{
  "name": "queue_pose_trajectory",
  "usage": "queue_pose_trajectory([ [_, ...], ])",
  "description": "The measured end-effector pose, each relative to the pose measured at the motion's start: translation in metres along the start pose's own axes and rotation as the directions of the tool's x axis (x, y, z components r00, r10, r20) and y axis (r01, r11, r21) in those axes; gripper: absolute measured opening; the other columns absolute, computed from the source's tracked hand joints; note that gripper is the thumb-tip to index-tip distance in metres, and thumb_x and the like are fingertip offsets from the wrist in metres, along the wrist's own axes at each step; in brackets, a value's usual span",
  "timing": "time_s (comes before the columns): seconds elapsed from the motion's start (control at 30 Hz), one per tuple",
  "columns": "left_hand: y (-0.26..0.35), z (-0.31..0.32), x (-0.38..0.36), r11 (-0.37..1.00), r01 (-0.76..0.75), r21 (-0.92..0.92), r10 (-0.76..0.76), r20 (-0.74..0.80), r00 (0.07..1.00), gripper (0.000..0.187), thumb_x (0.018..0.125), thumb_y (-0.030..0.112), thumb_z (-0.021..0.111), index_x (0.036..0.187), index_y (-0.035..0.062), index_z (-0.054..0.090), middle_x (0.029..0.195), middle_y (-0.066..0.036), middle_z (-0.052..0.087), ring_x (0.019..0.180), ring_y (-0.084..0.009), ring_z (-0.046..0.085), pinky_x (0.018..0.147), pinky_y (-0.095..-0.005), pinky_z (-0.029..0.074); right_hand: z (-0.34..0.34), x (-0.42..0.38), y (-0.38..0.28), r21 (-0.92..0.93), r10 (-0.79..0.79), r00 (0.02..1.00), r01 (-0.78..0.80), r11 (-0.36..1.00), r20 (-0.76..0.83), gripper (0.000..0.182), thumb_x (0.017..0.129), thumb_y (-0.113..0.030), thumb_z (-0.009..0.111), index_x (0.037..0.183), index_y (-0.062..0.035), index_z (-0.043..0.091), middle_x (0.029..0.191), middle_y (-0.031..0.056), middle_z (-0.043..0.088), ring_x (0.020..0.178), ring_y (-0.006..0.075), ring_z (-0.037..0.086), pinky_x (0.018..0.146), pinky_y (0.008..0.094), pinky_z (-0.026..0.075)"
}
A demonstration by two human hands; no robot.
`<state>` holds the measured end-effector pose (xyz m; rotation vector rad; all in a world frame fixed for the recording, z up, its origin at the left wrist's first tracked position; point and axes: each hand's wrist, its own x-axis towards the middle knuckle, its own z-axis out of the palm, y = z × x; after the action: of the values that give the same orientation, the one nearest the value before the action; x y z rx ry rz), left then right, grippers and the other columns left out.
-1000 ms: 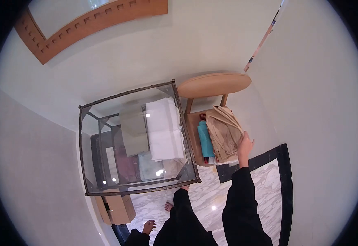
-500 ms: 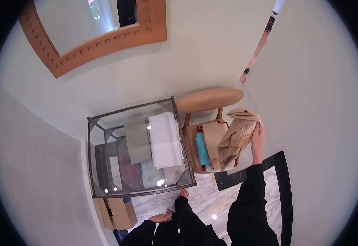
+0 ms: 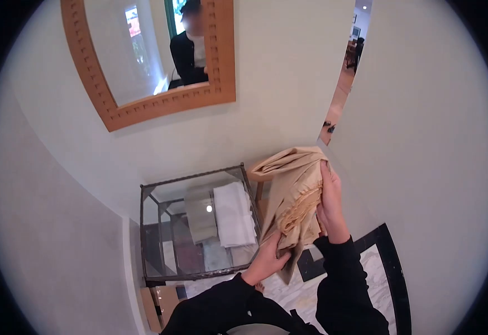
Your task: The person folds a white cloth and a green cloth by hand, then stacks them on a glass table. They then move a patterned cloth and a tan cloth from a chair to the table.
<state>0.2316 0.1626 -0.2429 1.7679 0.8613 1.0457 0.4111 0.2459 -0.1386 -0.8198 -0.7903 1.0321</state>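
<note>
Both my hands hold up a folded tan cloth (image 3: 288, 190) with a gathered, ruffled edge. My right hand (image 3: 331, 201) grips its right side, fingers partly behind the fabric. Lower down, my left hand (image 3: 266, 258) pinches the lower left part, thumb on top. Behind the cloth stands a wooden chair (image 3: 259, 192), mostly hidden along with whatever lies on its seat.
A glass-topped metal-framed table (image 3: 142, 234) stands to the left, bearing a folded white cloth (image 3: 235, 215) and a grey-green cloth (image 3: 200, 218). A cardboard box (image 3: 168, 300) sits below. On the wall hangs a wood-framed mirror (image 3: 221, 56) reflecting a person.
The tan cloth has been lifted from the pile on the chair and brought closer. My left hand has come up from low down and taken hold of it. The view has tilted upward.
</note>
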Motion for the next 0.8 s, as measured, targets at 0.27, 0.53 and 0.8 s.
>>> queue_pose_trajectory([
  [0.27,0.047,-0.125,-0.048,0.77,0.161,-0.618,-0.236,-0.042,0.971,0.038,0.09,0.005,0.059,0.126,-0.0019,0.05,0.116,-0.006,0.062,0.104,-0.0135,0.059,0.091,-0.0279,0.047,0.023,-0.055,0.008,-0.196,0.372,0.918,-0.343,0.919,0.137,0.031,0.101,-0.026,0.049,0.117,-0.0004,0.057,0.111,0.0058,0.064,0.096,0.0131,0.063,0.08,0.031,0.053],
  [0.53,0.105,-0.209,-0.111,0.68,0.127,-0.722,-0.297,-0.112,0.948,0.04,0.095,0.01,0.054,0.132,0.0002,0.044,0.119,-0.008,0.06,0.103,-0.0134,0.06,0.088,-0.0269,0.049,0.103,-0.143,0.059,-0.369,0.638,0.583,-0.522,0.768,0.503,0.056,0.097,-0.041,0.054,0.136,-0.0012,0.044,0.131,0.014,0.052,0.116,0.0209,0.056,0.088,0.0368,0.052],
  [0.8,0.104,-0.226,-0.159,0.841,0.052,-0.539,-0.188,-0.199,0.962,0.064,0.093,0.0,0.048,0.148,0.0037,0.017,0.138,-0.01,0.041,0.123,-0.015,0.044,0.102,-0.0274,0.037,0.193,-0.252,0.031,-0.383,0.222,0.486,0.262,0.886,0.845,0.089,0.098,-0.034,0.056,0.152,-0.0061,-0.009,0.159,0.015,0.007,0.142,0.0256,0.022,0.113,0.034,0.028],
])
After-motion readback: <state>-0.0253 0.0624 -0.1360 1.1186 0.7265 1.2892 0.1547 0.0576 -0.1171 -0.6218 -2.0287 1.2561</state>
